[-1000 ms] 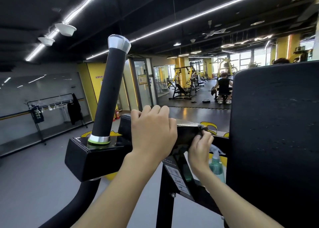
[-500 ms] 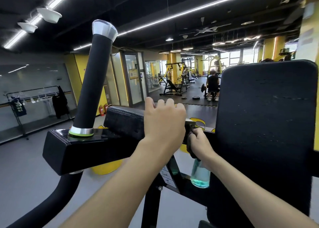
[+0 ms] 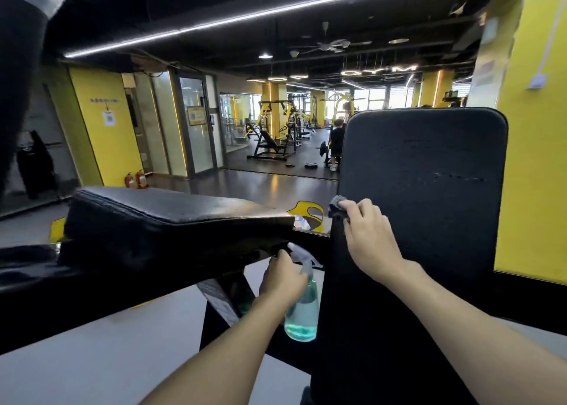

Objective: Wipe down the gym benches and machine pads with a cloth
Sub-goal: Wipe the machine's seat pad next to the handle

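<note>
Black arm pad (image 3: 171, 211) lies level at left. Below its right end is the left hand (image 3: 283, 278), grip clamped round the neck of a spray bottle (image 3: 302, 315) holding blue-green liquid, bottle upright. Right hand (image 3: 365, 239): grip pinched on a grey cloth (image 3: 337, 205), which is pressed against the left edge of the upright back pad (image 3: 429, 183). Yellow wall (image 3: 534, 159) stands at far right.

Both forearms reaching forward, left grip (image 3: 283, 277) curled low, right grip (image 3: 365, 235) higher, clenched.
</note>
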